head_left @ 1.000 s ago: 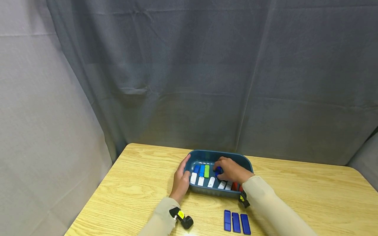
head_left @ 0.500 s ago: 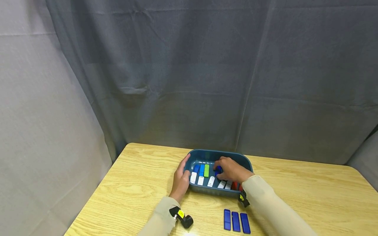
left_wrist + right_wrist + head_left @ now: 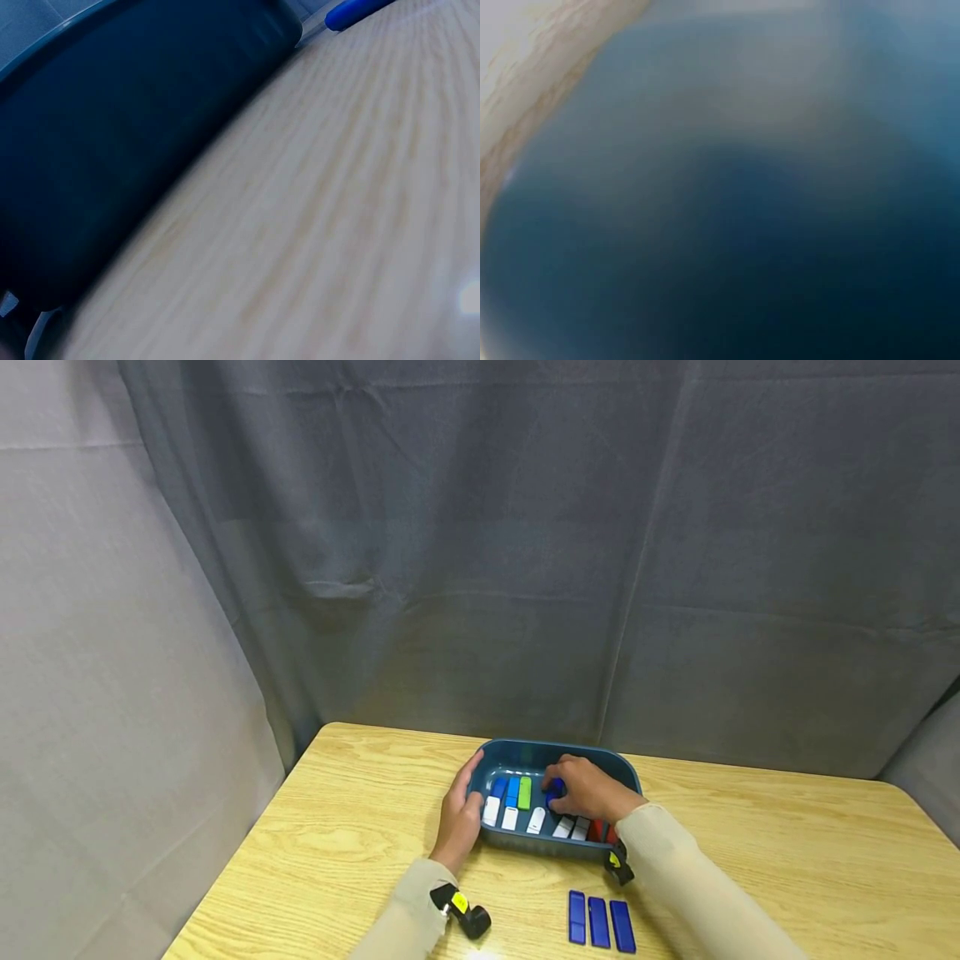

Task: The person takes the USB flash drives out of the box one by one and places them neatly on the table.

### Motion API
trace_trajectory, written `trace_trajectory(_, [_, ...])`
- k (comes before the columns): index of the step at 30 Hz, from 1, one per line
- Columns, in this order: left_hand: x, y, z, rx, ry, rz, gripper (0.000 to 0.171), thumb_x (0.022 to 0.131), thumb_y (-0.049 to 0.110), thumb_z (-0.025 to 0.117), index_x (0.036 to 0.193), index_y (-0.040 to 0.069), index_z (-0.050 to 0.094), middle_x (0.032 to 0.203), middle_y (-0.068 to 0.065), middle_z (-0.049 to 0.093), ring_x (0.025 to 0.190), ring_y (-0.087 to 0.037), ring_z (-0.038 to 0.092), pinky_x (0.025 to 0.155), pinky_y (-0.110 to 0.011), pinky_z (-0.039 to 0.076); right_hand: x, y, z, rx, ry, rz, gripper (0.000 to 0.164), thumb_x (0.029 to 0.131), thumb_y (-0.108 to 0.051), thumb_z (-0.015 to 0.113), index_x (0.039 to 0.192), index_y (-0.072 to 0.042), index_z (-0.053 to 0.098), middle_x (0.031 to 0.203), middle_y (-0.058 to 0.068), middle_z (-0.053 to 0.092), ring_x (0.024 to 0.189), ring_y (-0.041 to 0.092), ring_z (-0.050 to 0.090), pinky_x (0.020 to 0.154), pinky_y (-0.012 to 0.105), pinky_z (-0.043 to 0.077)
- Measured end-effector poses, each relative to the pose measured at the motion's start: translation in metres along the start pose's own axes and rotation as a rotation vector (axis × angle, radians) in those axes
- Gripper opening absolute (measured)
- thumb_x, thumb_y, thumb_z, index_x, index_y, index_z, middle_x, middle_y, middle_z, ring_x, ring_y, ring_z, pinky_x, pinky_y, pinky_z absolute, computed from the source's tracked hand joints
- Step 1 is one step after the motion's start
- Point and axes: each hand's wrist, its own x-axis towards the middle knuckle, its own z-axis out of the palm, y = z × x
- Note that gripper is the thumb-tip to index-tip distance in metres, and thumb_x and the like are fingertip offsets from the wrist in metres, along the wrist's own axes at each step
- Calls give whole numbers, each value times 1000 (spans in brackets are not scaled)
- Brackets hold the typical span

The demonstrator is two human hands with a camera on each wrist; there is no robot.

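Observation:
My left hand (image 3: 459, 818) rests with fairly straight fingers against the left end of a dark teal plastic bin (image 3: 558, 847), its thumb at the rim. Inside the bin, my right hand (image 3: 588, 789) pinches a dark blue USB stick (image 3: 555, 789) between thumb and fingers, partly hidden by them. To its left lie a green USB stick (image 3: 525, 792), a bright blue one (image 3: 512, 792) and a darker blue one (image 3: 498, 787). White USB sticks (image 3: 491, 811) form a row along the near side, with red ones (image 3: 598, 832) partly under my right wrist. The right wrist view is blurred.
Three dark blue USB sticks (image 3: 599, 923) lie side by side on the wood-grain table (image 3: 345, 835), in front of the bin. A grey curtain (image 3: 465, 568) hangs behind the table, and a lighter cloth (image 3: 112, 693) hangs at the left.

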Motion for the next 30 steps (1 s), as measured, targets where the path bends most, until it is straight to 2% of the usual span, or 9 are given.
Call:
trace_trajectory(23, [0,-2,0,8,10,13,58,90,-8,39,147,5,38,151,-12,37,142,-29,29,114,-50,21,-25,-12,-18,-31,49,-71,27,82,-19,76,107,-11,70,110,7,60,94,23,59,80,39,54])
trace_trajectory(30, [11,-37,6,6,20,13,61,90,-6,39,148,14,38,153,-5,37,143,-26,27,115,-51,19,-35,-24,-23,-48,45,-60,29,82,-24,76,109,-14,70,113,7,60,94,20,59,82,40,55])
